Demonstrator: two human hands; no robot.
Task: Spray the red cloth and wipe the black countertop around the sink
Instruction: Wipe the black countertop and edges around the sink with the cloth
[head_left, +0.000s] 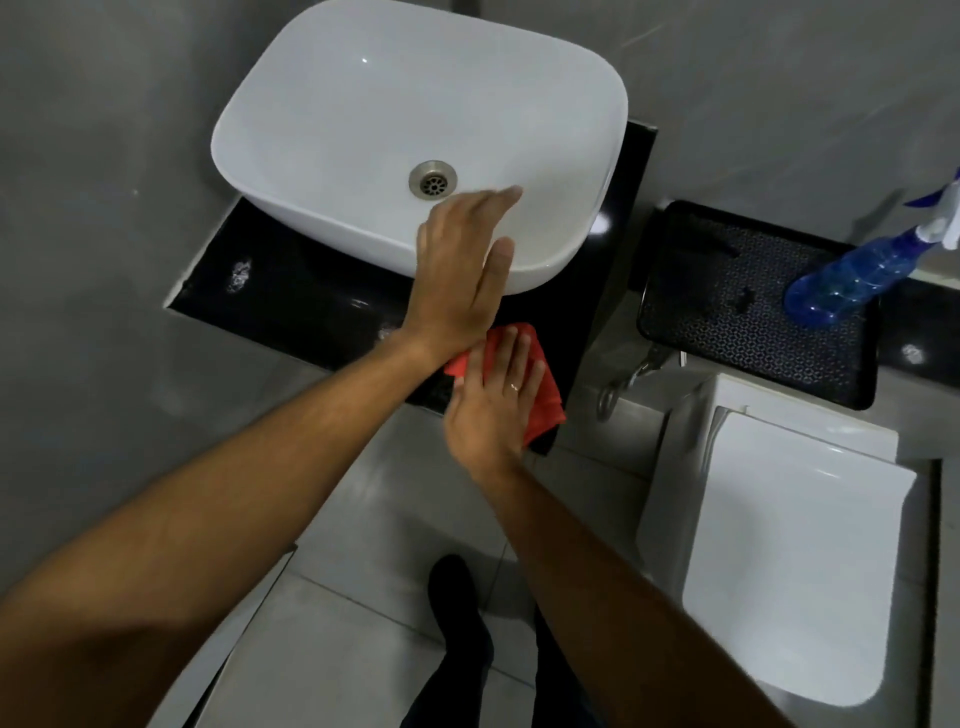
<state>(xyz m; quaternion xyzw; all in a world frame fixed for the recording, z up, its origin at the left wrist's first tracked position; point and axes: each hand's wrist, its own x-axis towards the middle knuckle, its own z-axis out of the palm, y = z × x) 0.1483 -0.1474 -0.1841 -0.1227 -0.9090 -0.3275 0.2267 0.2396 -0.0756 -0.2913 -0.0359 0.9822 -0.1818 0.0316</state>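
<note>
**Wiping the front edge below the basin**

Your hands worked the black tabletop (311, 306), with the white sink (363, 130) just beyond them, empty but for its drain. Your right hand (493, 405) lay flat, fingers spread, pressing the red cloth (545, 400) onto the near right corner. Your left hand (462, 280) was open, fingers straight, holding nothing, crossing above the cloth at the sink's front rim. Pale smears showed left of your hands; you did well to press evenly and sweep there. Right of your hands, the black tray (753, 332) held the blue spray bottle (852, 275).
</note>
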